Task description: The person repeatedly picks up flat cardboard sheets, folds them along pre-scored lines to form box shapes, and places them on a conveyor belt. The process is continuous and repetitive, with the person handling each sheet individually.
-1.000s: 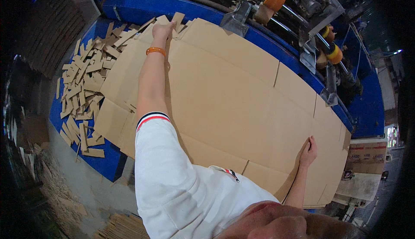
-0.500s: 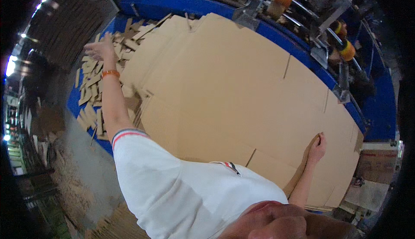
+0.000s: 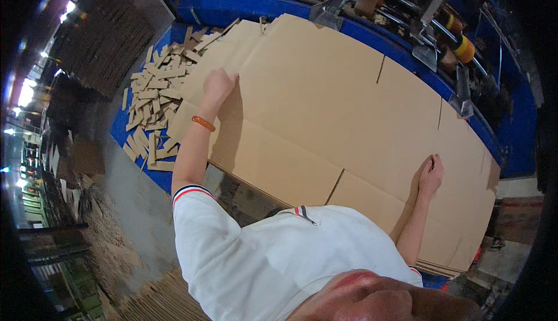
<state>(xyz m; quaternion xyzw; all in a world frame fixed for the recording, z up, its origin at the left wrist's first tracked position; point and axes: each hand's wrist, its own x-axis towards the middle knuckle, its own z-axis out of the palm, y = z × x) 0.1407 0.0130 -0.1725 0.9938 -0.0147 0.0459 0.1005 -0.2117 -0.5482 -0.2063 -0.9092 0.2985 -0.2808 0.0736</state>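
A large slotted cardboard sheet point(image 3: 325, 106) lies on top of a stack of similar sheets before me. Over its left part is my left hand point(image 3: 220, 85), fingers curled in; whether anything is inside them is hidden. An orange bracelet point(image 3: 203, 124) circles that wrist. My right hand point(image 3: 430, 176) is closed low over the sheet's right part, casting a shadow on it. A small dark spot shows between its fingers, too small to name. Left of the sheet, many cardboard offcut strips point(image 3: 152, 91) lie heaped on a blue surface point(image 3: 125, 124).
Along the far side runs a blue machine frame point(image 3: 256, 2) with metal rods and orange-yellow rollers point(image 3: 464, 49). Stacked corrugated cardboard point(image 3: 102, 36) stands at the far left. More cardboard edges point(image 3: 165, 300) show at the bottom. Scraps point(image 3: 110, 234) litter the grey floor.
My left hand has come right from over the offcut heap to above the sheet, and its spread fingers have curled in. The right hand stays closed over the sheet. The view has shifted slightly.
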